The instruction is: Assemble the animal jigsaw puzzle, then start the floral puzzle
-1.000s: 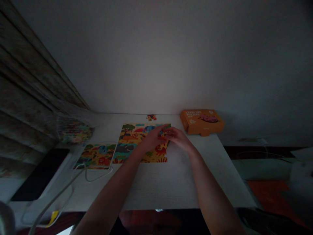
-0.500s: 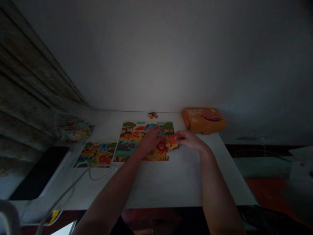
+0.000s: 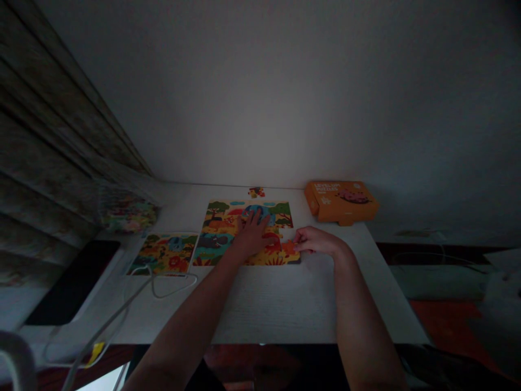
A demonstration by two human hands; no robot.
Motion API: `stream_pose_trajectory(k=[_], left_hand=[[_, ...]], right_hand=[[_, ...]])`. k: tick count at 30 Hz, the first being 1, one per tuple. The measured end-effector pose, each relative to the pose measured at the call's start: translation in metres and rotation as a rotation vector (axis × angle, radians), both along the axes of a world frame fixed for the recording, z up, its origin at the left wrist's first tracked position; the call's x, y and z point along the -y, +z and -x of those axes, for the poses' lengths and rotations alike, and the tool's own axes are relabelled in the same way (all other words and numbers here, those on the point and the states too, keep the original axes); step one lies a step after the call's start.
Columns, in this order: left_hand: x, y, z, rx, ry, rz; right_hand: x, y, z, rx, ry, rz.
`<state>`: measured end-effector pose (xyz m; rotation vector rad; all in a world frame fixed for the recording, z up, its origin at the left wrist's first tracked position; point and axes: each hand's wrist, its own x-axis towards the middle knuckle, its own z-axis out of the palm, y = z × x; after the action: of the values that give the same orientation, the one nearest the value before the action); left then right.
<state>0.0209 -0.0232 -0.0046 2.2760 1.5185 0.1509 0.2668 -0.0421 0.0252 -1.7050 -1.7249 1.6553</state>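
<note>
A colourful animal jigsaw puzzle (image 3: 214, 244) lies flat on the white table. My left hand (image 3: 251, 236) rests on its middle with fingers spread, covering part of the picture. At the puzzle's lower right corner, my right hand (image 3: 311, 240) pinches the edge of an orange and yellow puzzle piece (image 3: 290, 250). That piece lies against the right side of the assembled part. Just above it, a gap shows in the puzzle's right edge. One loose puzzle piece (image 3: 256, 191) lies behind the puzzle, near the wall.
An orange puzzle box (image 3: 342, 201) stands at the back right. Left of the puzzle lies a smaller reference picture (image 3: 163, 254), with a white cable (image 3: 171, 295) across its lower edge. Further left are a black flat device (image 3: 73, 285) and a clear bag of colourful bits (image 3: 128, 214).
My right hand has brought the puzzle piece down into the lower right corner, against the puzzle. My left hand has flattened onto the puzzle with its fingers spreading.
</note>
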Motion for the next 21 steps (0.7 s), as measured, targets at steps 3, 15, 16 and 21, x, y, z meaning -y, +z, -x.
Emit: stream_pose_trajectory(k=[3,15,16,21], left_hand=[[0.001,0.001,0.000,0.003,-0.001,-0.003],[0.004,0.012,-0.002,-0.101,-0.014,0.015],[0.004,0.012,-0.002,-0.106,-0.012,0.016],[0.004,0.010,-0.002,-0.104,-0.012,-0.006]], right_hand=[[0.000,0.000,0.005,0.067,0.009,-0.009],[0.006,0.009,0.024,0.493,0.020,-0.171],[0.006,0.009,0.025,0.500,0.019,-0.174],[0.004,0.005,0.022,0.493,0.033,-0.203]])
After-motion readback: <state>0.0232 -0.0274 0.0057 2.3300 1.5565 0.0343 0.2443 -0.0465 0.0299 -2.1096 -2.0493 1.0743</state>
